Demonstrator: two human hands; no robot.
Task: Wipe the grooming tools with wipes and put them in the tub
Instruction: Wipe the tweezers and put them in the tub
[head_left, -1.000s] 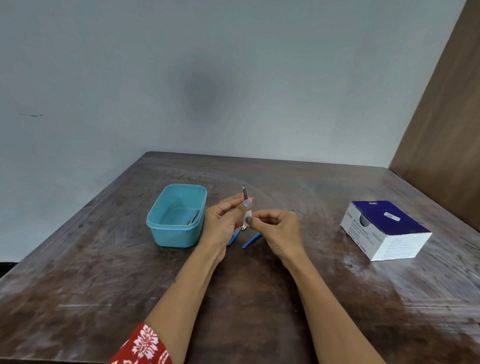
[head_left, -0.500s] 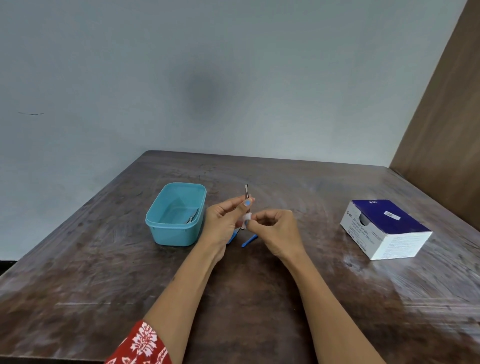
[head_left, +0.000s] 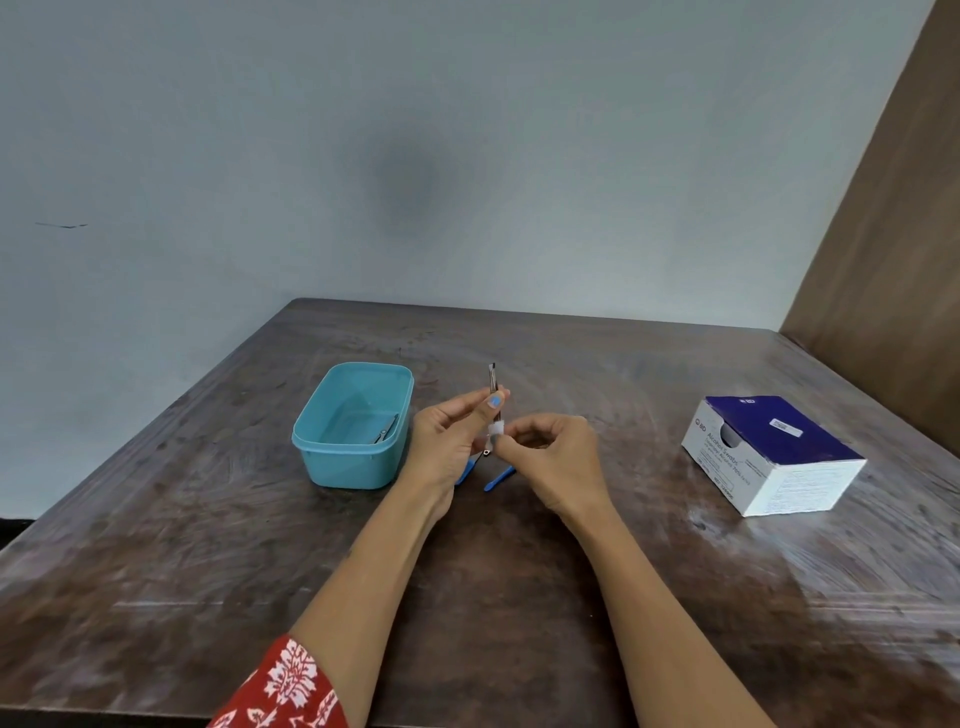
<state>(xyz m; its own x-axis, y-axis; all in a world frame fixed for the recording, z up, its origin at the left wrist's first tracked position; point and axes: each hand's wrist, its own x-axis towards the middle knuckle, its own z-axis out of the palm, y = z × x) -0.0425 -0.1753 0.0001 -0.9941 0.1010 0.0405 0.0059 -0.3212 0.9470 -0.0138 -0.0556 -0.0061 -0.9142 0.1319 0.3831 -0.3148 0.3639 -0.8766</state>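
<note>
Two bare hands meet above the middle of a worn brown wooden table (head_left: 519, 597), just right of a teal plastic tub (head_left: 358, 425). The left hand (head_left: 451, 441) pinches a thin metal grooming tool (head_left: 492, 384) upright between thumb and fingers, its flat tip standing clear above the thumb. The right hand (head_left: 558, 457) is closed around a small white wipe (head_left: 496, 429) pressed to the tool's lower shaft. On the tabletop under the hands, beside the tub, lie two blue-handled tools (head_left: 498, 478), partly hidden.

Room to move is wide: the table's far edge runs well behind the tub against a pale wall (head_left: 415, 156), its left edge falls away well left of the tub, and bare wood stretches from the tub toward the viewer. A brown panel (head_left: 893, 234) rises far right of the tub.

Compared with half a second ago, the wipe sits slightly lower on the shaft and more of the tool's tip shows; the tub and box have not shifted.

Inside the open tub rests one slim metal tool (head_left: 385, 429) against its right wall. Well right of the tub sits a white and navy box of alcohol swabs (head_left: 769, 457), its contents unseen.
</note>
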